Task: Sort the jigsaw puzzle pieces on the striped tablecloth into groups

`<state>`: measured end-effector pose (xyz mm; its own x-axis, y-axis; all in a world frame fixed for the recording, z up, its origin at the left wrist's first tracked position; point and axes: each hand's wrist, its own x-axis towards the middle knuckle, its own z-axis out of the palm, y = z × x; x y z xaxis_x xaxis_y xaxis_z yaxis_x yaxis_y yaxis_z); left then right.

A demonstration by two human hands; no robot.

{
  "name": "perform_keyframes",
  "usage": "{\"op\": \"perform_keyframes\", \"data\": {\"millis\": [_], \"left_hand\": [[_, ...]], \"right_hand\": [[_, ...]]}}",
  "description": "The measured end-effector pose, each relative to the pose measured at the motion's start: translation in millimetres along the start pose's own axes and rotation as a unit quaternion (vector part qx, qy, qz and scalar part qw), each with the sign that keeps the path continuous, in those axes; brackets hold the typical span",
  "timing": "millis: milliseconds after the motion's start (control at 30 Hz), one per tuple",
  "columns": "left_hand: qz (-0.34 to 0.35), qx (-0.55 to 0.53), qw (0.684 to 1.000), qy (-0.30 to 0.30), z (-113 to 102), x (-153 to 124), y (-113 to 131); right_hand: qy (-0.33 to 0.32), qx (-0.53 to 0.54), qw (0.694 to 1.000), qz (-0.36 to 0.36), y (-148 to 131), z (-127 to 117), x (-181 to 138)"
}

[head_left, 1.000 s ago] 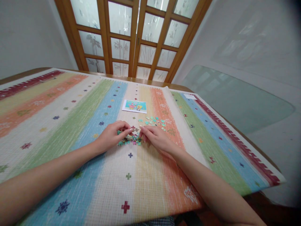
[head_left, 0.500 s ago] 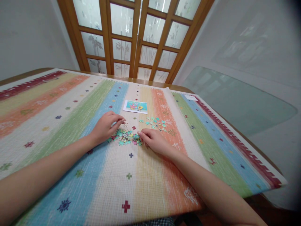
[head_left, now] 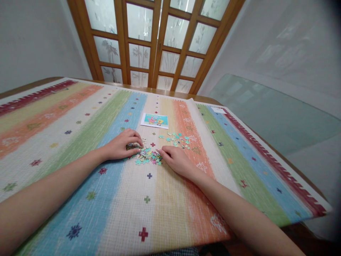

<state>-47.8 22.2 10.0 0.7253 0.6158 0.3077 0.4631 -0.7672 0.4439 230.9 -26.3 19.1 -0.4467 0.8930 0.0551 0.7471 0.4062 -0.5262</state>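
A pile of small jigsaw puzzle pieces [head_left: 147,155], mostly turquoise with some pink and yellow, lies between my two hands. My left hand [head_left: 125,144] is at the pile's left side, thumb and fingers curved apart around some pieces. Its fingertips reach down among them. My right hand [head_left: 173,158] is at the right edge of the pile with thumb and forefinger pressed together; whatever is in that pinch is too small to make out. Beyond the pile lies a picture card [head_left: 155,121] with pink and yellow cartoon figures on turquoise.
A looser group of puzzle pieces [head_left: 179,139] lies behind my right hand. The striped tablecloth [head_left: 133,213] covers the table. A small white paper [head_left: 217,110] rests near the far right. Wooden glazed doors [head_left: 157,46] stand beyond the table.
My left hand has lowered onto the pile, its thumb and fingers spreading from a pinch. My right hand stays almost in place. The view has shifted slightly.
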Motion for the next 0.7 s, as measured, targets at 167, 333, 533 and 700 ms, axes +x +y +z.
{"op": "perform_keyframes", "data": {"millis": [167,333,533,700], "left_hand": [[-0.007,-0.02,1.0,-0.02,2,0,1],[-0.016,-0.037,0.999,-0.023,4,0,0],[-0.039,-0.056,0.998,0.012,4,4,5],[-0.084,-0.109,0.99,0.041,7,10,28]], "right_hand": [[-0.014,-0.003,1.0,-0.007,0,1,2],[-0.01,0.0,1.0,-0.013,1,1,1],[-0.003,0.018,1.0,-0.006,0,0,1],[0.053,0.038,0.996,-0.064,-4,-2,0]]}}
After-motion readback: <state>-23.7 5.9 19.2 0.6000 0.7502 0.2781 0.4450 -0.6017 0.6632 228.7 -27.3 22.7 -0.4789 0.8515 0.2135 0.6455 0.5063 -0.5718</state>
